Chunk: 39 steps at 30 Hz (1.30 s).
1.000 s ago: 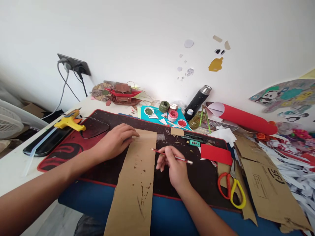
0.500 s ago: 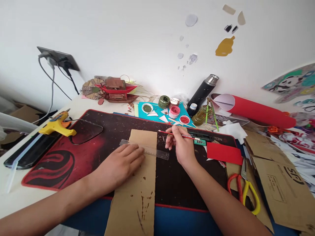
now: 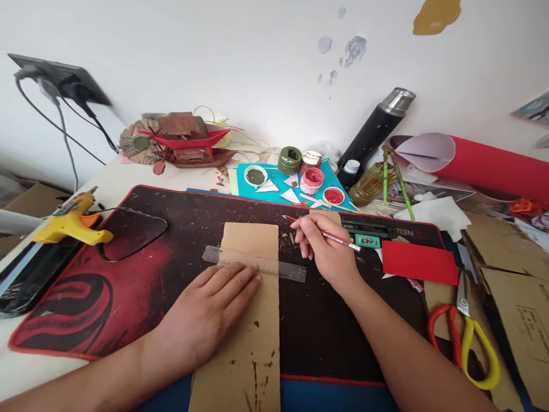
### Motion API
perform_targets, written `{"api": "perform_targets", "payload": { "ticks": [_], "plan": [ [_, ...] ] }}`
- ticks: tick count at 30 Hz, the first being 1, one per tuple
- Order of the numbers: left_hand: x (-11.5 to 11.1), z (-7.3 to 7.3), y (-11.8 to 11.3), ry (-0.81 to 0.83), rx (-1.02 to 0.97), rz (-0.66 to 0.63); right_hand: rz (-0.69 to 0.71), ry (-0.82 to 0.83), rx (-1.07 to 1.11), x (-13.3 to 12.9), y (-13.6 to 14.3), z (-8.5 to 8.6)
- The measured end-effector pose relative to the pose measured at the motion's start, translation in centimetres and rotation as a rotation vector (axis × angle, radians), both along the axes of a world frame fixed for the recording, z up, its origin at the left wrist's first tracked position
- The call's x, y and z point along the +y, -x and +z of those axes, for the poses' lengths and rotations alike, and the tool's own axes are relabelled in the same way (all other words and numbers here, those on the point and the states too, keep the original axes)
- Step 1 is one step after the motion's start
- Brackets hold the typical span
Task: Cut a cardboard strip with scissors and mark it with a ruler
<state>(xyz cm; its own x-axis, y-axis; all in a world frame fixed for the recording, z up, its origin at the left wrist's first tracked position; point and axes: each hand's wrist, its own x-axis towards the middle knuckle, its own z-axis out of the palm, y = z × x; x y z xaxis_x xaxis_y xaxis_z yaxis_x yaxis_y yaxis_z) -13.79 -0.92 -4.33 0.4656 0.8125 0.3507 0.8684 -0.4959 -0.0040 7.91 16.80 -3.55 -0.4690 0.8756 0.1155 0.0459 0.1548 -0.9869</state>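
Observation:
A long strip of brown cardboard [image 3: 257,309] lies on the dark mat, with brown stains on its lower part. Across its upper part rests a clear ruler [image 3: 291,270], slightly slanted. My left hand [image 3: 214,312] lies flat on the cardboard with its fingertips at the ruler's lower edge, fingers stretched out. To the right of the cardboard, my right hand [image 3: 328,249] is raised over the mat and holds a red pencil [image 3: 338,238], its tip pointing left towards the cardboard's upper right edge.
A yellow glue gun [image 3: 72,223] lies at the left. Paint jars [image 3: 289,160] stand on turquoise paper [image 3: 274,197] at the back, beside model boats [image 3: 184,137] and a black flask [image 3: 373,129]. Red card [image 3: 420,262] and scissors [image 3: 463,326] lie at the right.
The view has moved closer and lower over the mat. My left hand has slid slightly down from the ruler, showing more of it. My right hand still holds the pencil.

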Motion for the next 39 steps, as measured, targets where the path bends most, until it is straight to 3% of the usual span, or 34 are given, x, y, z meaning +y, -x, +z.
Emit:
{"api": "perform_targets", "payload": {
  "ticks": [6,11,20,39],
  "plan": [
    [0.1,0.0,-0.3,-0.011,-0.01,0.019,0.224,-0.479,-0.289,-0.7,-0.8,0.4],
    [0.3,0.0,-0.3,-0.03,-0.011,0.017,0.361,-0.68,-0.488,-1.0,-1.5,0.7],
    [0.3,-0.2,-0.3,-0.014,-0.035,0.044,0.445,-0.674,-0.676,-0.5,-1.9,2.2],
    [0.2,-0.1,-0.5,0.018,-0.025,0.043,0.441,-0.647,-0.722,-0.4,-2.2,1.9]
  ]
}}
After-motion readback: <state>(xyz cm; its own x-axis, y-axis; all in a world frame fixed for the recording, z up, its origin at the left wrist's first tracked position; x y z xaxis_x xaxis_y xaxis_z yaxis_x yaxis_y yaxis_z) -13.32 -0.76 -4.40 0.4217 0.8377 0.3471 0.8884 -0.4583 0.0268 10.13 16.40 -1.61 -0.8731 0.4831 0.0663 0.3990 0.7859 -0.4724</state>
